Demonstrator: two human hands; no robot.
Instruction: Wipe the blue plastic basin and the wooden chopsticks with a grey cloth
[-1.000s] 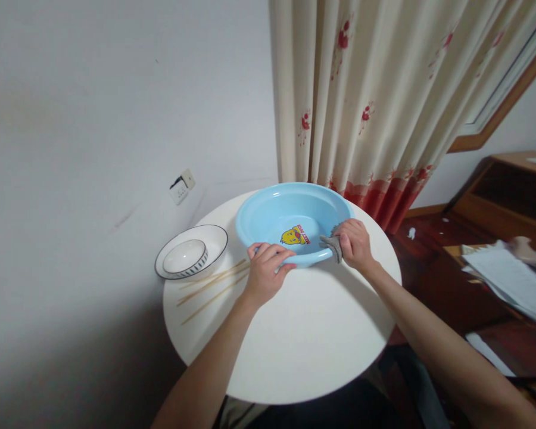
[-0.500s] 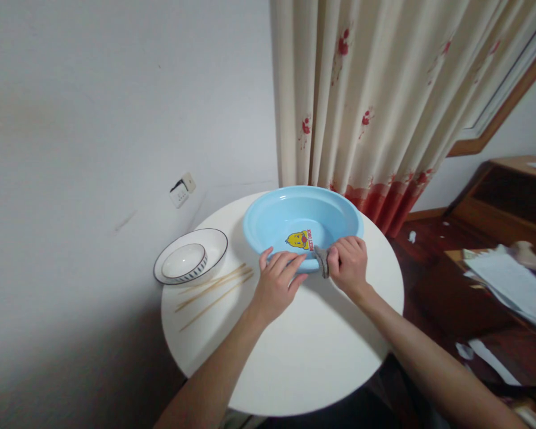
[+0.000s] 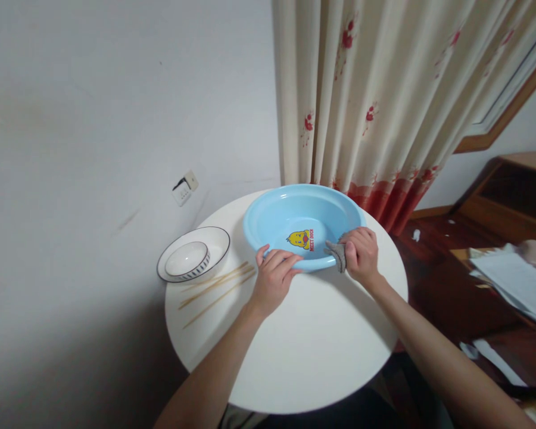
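Note:
A light blue plastic basin [image 3: 268, 208] with a yellow duck picture inside stands on a round white table [image 3: 312, 351]. My left hand [image 3: 274, 274] grips the near rim, fingers over the edge and thumb on the outside. In my right hand [image 3: 361, 253] is a grey cloth [image 3: 338, 253], folded over the basin's rim at the near right and pressed against it. The fingers of that hand are closed around the cloth, so part of it is hidden.
Left on the table, a small white bowl [image 3: 185, 256] sits in a larger dark-rimmed dish [image 3: 218, 244]. Several chopsticks [image 3: 214, 292] lie beside them. A wall [image 3: 116, 119] borders the left, a curtain [image 3: 366, 89] the back. Papers [image 3: 513, 280] lie at right.
My right hand has slid the cloth rightward along the basin's rim. My left hand has closed from spread fingers to a hold on the near rim.

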